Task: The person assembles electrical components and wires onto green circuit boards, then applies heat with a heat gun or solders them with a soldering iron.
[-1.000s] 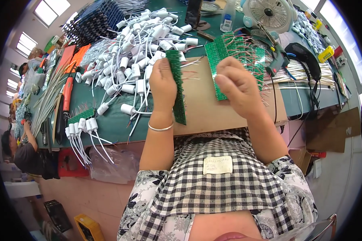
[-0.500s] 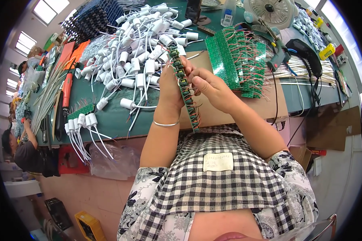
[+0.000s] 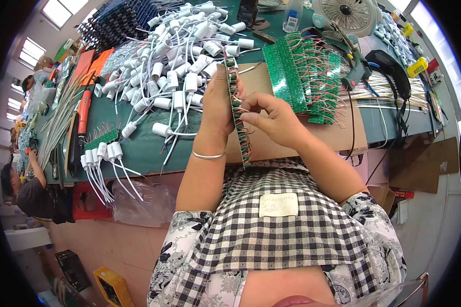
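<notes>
My left hand (image 3: 219, 105) is wrapped round a long, narrow green circuit board strip (image 3: 243, 148), holding it on edge, its length running away from me. Small components and short reddish wires line its right side. On that side, my right hand (image 3: 274, 122) is bent in, thumb and forefinger curled close together against the strip's middle. Whatever lies between those fingertips is too small to make out. Beyond my left hand spreads a heap of white cylindrical lamp holders (image 3: 191, 83) with white cables. Right of my hands, green circuit board panels (image 3: 287, 77) with red wires lie on a cardboard sheet (image 3: 338, 138).
At the left are a smaller wired green board (image 3: 105, 137), lamp holders hanging over the table edge (image 3: 117, 150) and an orange electric screwdriver (image 3: 84, 112). A fan (image 3: 346, 15) and a green glue gun (image 3: 354, 74) stand far right. Another person (image 3: 38, 197) sits at far left.
The strip has turned more edge-on, its far end swinging right. My right hand has shifted slightly down along it, thumb and forefinger a little further apart. My left hand still holds the strip.
</notes>
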### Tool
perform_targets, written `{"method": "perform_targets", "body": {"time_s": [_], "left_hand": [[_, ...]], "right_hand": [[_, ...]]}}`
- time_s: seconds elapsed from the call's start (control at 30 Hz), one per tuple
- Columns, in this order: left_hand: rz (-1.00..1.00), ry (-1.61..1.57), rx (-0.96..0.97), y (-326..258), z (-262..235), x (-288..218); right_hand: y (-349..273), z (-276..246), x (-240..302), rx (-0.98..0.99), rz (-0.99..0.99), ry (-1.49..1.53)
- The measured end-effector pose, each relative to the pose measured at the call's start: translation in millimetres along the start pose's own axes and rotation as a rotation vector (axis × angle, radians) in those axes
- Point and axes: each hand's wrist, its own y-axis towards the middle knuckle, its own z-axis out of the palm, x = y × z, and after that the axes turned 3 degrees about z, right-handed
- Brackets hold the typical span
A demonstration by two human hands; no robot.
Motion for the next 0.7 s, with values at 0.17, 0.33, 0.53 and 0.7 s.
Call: {"method": "perform_targets", "body": {"time_s": [0.17,0.33,0.53,0.7], "left_hand": [[0.002,0.102,-0.121,1.8,3.5,-2.9],[0.559,1.143,-0.235,5.2,13.3,-12.9],[0.375,0.33,-0.362,16.9,-12.1,-25.0],[0.146,-0.512,0.351,25.3,-34.4,0.7]], "right_hand": [[1.3,-2.0,3.8,0.017,0.08,0.01],[-3.5,-12.7,21.9,-0.077,-0.066,-0.501],[-19.3,-33.8,31.3,-0.152,-0.125,-0.141],[1.2,-19.0,5.7,0.003,-0.055,-0.039]]}}
